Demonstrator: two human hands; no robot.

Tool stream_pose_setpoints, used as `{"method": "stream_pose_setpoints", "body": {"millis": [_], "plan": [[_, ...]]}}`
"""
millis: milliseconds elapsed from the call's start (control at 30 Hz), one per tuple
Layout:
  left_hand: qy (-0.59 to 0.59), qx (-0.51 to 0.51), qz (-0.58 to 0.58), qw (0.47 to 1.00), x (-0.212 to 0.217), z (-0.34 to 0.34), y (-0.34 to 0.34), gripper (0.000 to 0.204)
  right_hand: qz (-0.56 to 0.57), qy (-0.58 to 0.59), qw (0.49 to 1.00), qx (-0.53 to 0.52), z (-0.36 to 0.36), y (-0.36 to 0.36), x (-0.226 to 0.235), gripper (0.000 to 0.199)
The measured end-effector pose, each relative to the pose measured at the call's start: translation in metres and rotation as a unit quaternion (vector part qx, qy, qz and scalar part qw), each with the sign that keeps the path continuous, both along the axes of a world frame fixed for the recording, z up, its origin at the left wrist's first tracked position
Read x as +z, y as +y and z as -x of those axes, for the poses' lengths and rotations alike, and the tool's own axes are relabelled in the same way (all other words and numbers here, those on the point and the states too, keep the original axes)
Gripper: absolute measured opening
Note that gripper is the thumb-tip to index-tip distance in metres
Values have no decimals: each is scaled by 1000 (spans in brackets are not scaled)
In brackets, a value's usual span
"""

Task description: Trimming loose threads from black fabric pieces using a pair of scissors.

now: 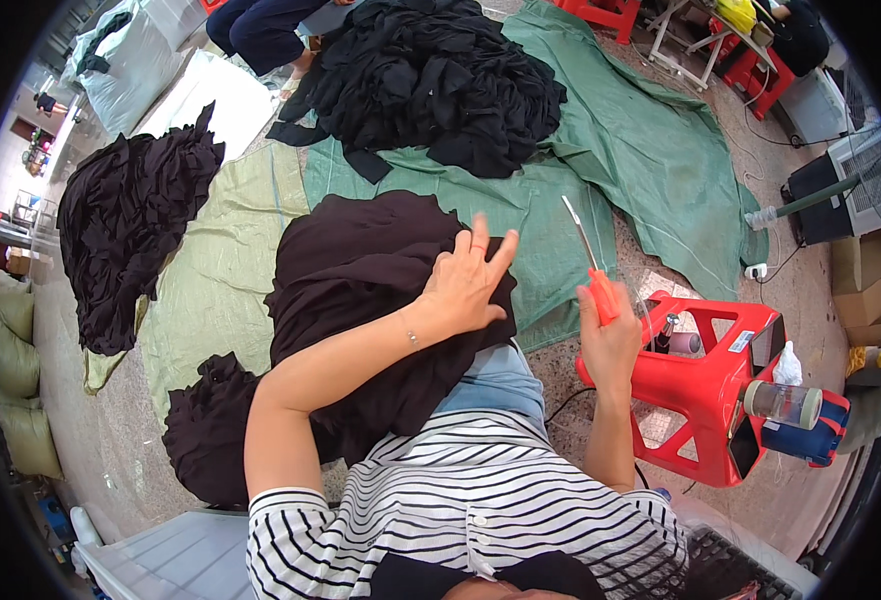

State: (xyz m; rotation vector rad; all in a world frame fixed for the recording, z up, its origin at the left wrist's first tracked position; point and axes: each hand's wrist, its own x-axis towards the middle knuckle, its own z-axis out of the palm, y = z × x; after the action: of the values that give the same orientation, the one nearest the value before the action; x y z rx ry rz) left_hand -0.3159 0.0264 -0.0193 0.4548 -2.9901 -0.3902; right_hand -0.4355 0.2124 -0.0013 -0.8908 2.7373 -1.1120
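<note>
Dark brown cloth (350, 250) lies heaped in folds over my lap. Above its right edge is my left hand (468, 280), its fingers spread and slightly blurred, with nothing visible in them. My right hand (608, 340) is raised to the right of the cloth. Its fingers are wrapped round the handle of an orange-handled tool (605, 295) with a long, narrow metal blade. The blade points up and to the left, apart from the cloth. Whether the tool is a pair of scissors cannot be made out.
A red plastic stool (695, 370) stands close at my right, with a clear jar (782, 404) beside it. Black cloth (430, 85) is piled on green sheeting (650, 170) ahead. More brown cloth (130, 230) lies at left. A seated person's legs (260, 35) are at the far side.
</note>
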Motion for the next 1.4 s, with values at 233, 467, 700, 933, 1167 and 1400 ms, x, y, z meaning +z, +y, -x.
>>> {"method": "stream_pose_setpoints", "body": {"millis": [233,467,700,933,1167,1400], "plan": [[36,55,-125,990,-15,-6,-26,27,32,-9,999,34,1,-3,-4,30],[538,118,-580,600,78,-186,-85,41,53,-57,996,32,33,14,-36,30],[691,381,-218,574,197,-494,-131,14,39,-3,994,101,32,-22,-30,43],[739,305,18,601,343,-613,-89,22,88,-17,981,173,-5,-81,-12,50],[663,287,191,664,324,-592,-21,15,59,-41,979,190,-8,-86,-19,48],[597,572,277,489,173,-559,41,16,35,-30,978,203,2,-81,-37,55]]}}
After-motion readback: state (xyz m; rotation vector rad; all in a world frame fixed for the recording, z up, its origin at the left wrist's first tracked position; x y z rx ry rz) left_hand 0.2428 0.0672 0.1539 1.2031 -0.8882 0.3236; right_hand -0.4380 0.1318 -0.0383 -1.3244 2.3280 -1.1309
